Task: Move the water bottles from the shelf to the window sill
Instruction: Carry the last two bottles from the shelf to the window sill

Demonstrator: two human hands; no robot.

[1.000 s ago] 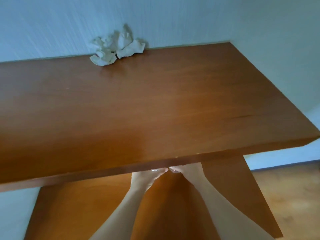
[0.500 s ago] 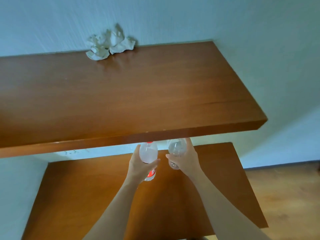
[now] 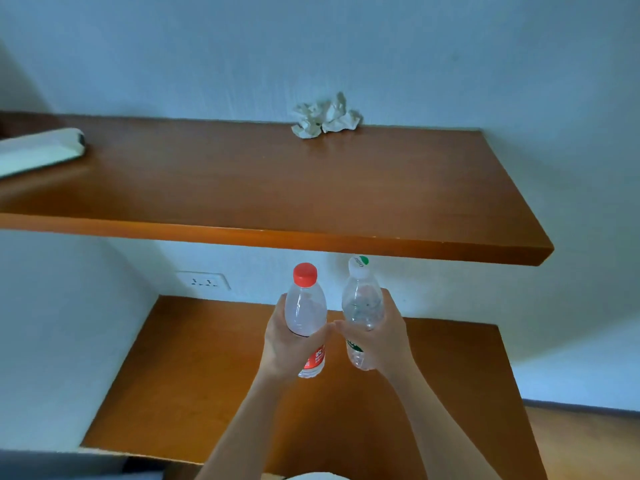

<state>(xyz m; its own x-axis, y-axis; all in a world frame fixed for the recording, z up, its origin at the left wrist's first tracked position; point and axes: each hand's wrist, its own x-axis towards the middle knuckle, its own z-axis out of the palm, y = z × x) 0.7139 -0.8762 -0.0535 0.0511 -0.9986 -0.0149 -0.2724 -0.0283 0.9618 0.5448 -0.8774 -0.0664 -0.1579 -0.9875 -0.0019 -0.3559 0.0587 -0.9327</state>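
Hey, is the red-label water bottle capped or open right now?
Capped: the red cap sits on the neck of the red-label bottle, which the left hand holds.

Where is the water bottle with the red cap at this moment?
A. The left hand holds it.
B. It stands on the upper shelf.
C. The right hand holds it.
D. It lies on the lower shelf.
A: the left hand grips the red-capped water bottle, while the right hand holds the bottle with the white-and-green cap.
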